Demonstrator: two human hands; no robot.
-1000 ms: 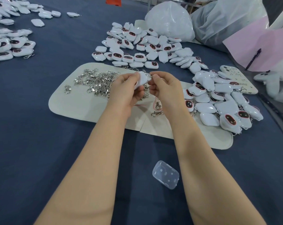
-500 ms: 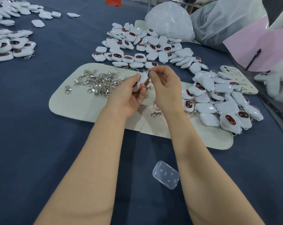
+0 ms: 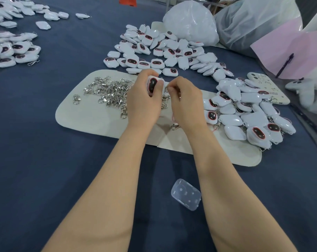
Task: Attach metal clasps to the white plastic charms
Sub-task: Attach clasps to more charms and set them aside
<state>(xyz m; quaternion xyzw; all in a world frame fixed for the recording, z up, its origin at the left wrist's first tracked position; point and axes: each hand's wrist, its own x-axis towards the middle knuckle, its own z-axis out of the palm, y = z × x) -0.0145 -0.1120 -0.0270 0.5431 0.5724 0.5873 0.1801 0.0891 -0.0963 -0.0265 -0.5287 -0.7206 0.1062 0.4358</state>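
My left hand (image 3: 142,100) grips a white plastic charm (image 3: 152,84), its dark face turned toward me. My right hand (image 3: 185,100) sits close beside it, fingertips pinched at the charm's right edge on something small; a metal clasp there is mostly hidden by the fingers. Both hands hover over a cream mat (image 3: 92,115). A heap of loose metal clasps (image 3: 110,91) lies on the mat left of my hands. One clasp (image 3: 174,126) lies under my right wrist.
Charms with clasps pile up at the right (image 3: 248,113). More charms are spread behind the mat (image 3: 165,51) and at the far left (image 3: 12,50). A clear plastic lid (image 3: 186,194) lies on the blue cloth near me. White bags (image 3: 192,22) and pink paper (image 3: 297,51) stand at back right.
The charm has turned in my left hand, so its dark face now shows. My right hand dropped slightly and closed in on the charm's edge.
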